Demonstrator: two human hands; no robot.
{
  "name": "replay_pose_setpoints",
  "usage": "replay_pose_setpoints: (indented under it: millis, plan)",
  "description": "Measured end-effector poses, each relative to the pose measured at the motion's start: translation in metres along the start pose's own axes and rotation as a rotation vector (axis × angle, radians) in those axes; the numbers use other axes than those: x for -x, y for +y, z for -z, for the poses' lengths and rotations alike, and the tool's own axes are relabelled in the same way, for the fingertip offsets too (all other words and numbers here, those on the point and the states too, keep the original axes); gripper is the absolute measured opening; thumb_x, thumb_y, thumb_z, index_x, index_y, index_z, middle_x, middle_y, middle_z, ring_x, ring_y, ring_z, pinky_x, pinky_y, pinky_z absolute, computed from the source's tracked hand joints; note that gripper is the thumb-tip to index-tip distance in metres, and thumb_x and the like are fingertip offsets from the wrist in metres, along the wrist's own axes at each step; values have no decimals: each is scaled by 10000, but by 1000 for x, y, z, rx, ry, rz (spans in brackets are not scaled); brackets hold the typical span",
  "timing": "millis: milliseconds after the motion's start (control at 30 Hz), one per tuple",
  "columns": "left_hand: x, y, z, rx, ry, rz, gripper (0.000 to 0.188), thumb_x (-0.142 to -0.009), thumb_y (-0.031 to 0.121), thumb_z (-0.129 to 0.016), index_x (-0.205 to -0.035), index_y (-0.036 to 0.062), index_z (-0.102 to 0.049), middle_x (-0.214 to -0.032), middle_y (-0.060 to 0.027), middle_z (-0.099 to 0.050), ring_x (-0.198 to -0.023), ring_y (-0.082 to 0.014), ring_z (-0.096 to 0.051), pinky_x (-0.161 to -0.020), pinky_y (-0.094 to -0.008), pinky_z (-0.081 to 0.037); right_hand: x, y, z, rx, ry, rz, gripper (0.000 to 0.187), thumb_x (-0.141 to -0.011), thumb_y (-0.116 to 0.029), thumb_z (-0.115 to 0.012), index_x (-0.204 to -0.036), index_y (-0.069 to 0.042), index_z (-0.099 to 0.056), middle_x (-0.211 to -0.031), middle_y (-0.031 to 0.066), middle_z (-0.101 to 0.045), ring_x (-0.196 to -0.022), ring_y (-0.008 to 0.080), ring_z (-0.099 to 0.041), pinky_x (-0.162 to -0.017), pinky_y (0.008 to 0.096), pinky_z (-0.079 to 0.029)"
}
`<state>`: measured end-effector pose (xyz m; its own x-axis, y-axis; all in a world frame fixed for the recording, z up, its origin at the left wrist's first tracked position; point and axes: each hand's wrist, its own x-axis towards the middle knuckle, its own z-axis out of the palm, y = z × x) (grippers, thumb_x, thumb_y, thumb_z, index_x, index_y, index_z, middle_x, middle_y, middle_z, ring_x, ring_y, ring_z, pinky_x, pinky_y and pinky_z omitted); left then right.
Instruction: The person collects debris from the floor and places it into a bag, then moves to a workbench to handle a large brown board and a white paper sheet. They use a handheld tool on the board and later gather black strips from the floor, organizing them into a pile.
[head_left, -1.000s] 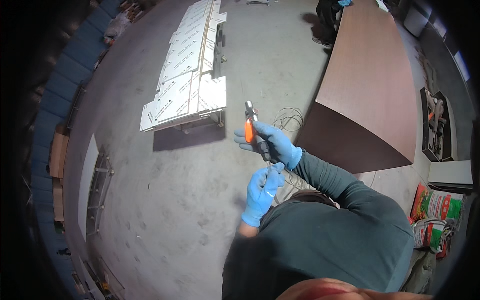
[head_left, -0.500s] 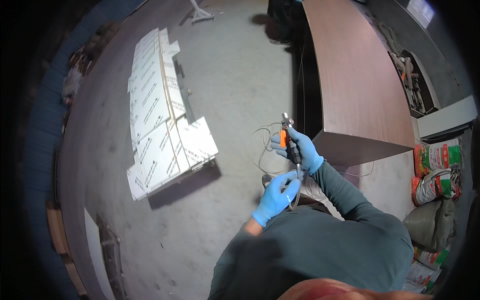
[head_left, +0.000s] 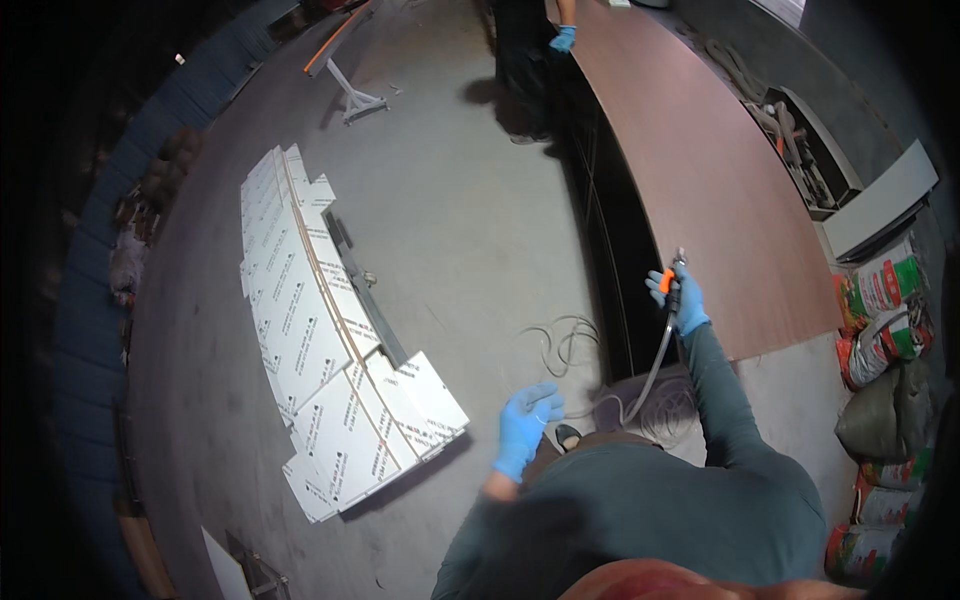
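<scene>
A worker's right hand [head_left: 691, 308], its grip clasping an orange-levered tool [head_left: 667, 281] right of center, shows against the brown desk [head_left: 735, 205]; the hose [head_left: 660, 357] is attached, but use, done or remaining, goes unseen. The left hand [head_left: 527, 425], lower center, curls (around what, if anything, cannot be told).

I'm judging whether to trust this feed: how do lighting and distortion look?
Head view: the long edges of the brown surface and white panel stack bow, and the rim falls to black; head view: the side below the brown surface is almost black; head view: the right hand and hand tool are lit, but too small for fine detail.
</scene>
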<state>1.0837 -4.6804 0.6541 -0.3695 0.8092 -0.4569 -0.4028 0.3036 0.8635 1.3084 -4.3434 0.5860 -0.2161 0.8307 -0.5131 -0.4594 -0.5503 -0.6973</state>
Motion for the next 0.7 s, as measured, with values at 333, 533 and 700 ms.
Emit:
replay_pose_setpoints:
  millis: [333, 533, 700]
  plan:
    - [-124, 71, 102, -18, 14, -99, 435, -951, 144, -708, -1310, -65, -577, -1238, -168, -661, -1028, -210, -685, -782, -302, -587, -64, -18, -27, -186, 89, 117, 508, -969, -350, -633, -1392, -97, -506, -1383, 277, -546, -1172, 393, -641, -667, 330, -651]
    - [-184, 99, 146, -93, -109, -7, 399, -934, 24, -612, -1319, -74, -569, -1255, -193, -652, -1115, -264, -670, -891, -358, -605, -53, -21, -22, -253, 31, 31, 537, -950, -398, -642, -1368, -81, -531, -1394, 275, -552, -1151, 352, -671, -634, 342, -665]
    - [-207, 111, 142, -176, -165, 9, 381, -923, 11, -603, -1299, -50, -599, -1252, -181, -657, -1063, -253, -684, -839, -343, -597, -58, -18, -22, -216, 72, 41, 570, -941, -433, -646, -1349, -53, -532, -1371, 269, -574, -1134, 334, -681, -649, 325, -665]
